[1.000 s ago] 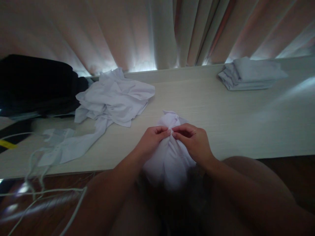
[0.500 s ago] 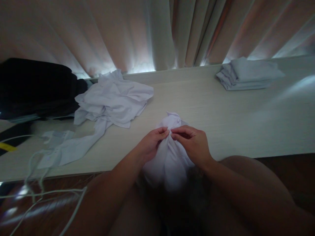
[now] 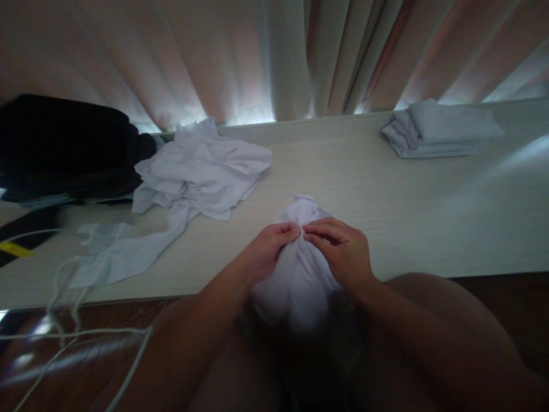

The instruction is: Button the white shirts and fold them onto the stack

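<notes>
A white garment that looks like a shirt [image 3: 295, 286] lies bunched in front of me, its upper end on the table and its lower part draped toward my lap. My left hand [image 3: 274, 243] pinches its gathered middle between thumb and forefinger. Close beside it, my right hand [image 3: 343, 246] grips the same spot with thumb and fingertips, almost touching the left thumb. Whatever small detail lies between the fingertips is too tiny to make out. Beyond the hands, a pointed fold [image 3: 305, 205] of the cloth sticks up.
A crumpled white shirt [image 3: 206, 171] is on the white table [image 3: 343, 177] at the left, one sleeve stretched toward a power strip [image 3: 96, 260] with pale cables. Dark folded clothes [image 3: 68, 149] are piled far left. Folded white cloths [image 3: 441, 131] lie back right, before a curtain [image 3: 214, 57].
Both hands keep their pinch on the white shirt at nearly the same place. The whole view has shifted slightly, so things appear a little further right.
</notes>
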A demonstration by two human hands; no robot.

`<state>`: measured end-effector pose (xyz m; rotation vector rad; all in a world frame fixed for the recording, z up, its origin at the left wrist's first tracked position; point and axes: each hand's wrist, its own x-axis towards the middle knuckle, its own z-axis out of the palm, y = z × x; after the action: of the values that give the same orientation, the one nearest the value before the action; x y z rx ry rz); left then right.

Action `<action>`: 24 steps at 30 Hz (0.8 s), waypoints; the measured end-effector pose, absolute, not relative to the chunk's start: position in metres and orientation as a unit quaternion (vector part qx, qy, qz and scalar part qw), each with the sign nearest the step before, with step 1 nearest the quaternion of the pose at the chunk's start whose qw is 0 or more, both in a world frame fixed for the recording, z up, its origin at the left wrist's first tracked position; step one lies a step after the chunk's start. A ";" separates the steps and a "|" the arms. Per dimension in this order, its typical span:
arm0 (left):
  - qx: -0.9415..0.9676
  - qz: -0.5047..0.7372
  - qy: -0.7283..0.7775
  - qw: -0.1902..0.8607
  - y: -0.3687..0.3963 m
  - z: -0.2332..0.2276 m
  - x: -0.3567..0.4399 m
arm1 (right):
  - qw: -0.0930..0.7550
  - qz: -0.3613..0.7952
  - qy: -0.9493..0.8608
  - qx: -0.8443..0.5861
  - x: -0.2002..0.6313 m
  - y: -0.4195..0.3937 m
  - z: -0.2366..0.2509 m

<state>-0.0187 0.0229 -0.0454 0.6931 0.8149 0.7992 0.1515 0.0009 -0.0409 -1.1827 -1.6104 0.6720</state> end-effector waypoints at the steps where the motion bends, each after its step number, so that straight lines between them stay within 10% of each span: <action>1: 0.314 0.369 0.379 0.788 0.022 -0.045 -0.019 | 0.496 0.278 -0.665 -0.484 0.152 0.001 -0.041; 24: 0.431 0.482 0.494 0.581 0.013 -0.046 -0.007 | 0.482 0.268 -0.670 -0.498 0.150 0.002 -0.042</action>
<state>-0.0071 0.0130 -0.0457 1.0060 1.1539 1.1271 0.1502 0.0023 -0.0423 -1.2128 -1.6324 0.6521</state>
